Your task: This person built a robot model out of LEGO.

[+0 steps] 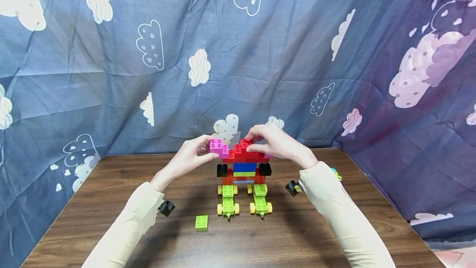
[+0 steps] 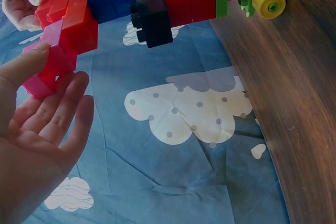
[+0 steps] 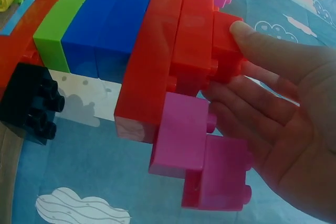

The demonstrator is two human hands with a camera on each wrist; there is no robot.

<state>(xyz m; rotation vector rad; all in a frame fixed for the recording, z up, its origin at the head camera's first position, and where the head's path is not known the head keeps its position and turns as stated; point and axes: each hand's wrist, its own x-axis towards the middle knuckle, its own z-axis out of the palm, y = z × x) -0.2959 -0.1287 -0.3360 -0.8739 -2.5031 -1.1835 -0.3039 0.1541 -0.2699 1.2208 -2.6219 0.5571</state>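
Observation:
A figure of toy building bricks stands on the table, with red bricks (image 1: 245, 158) on top and blue, lime and black ones below. At its upper left corner my left hand (image 1: 191, 152) pinches a pink brick (image 1: 216, 145) between thumb and fingers; the left wrist view shows the thumb on the pink brick (image 2: 59, 48). My right hand (image 1: 273, 139) grips the topmost red brick (image 3: 226, 40), thumb on one face and fingers behind. Pink bricks (image 3: 181, 135) also jut from the other upper corner, near the right palm. Two lime wheeled bases (image 1: 228, 202) support the figure.
A loose lime brick (image 1: 201, 223) lies on the wooden table (image 1: 178, 243) in front, left of the figure. Something small, blue and green (image 1: 336, 173), shows partly behind the right sleeve. A cloud-patterned blue cloth (image 1: 238, 73) hangs behind the table.

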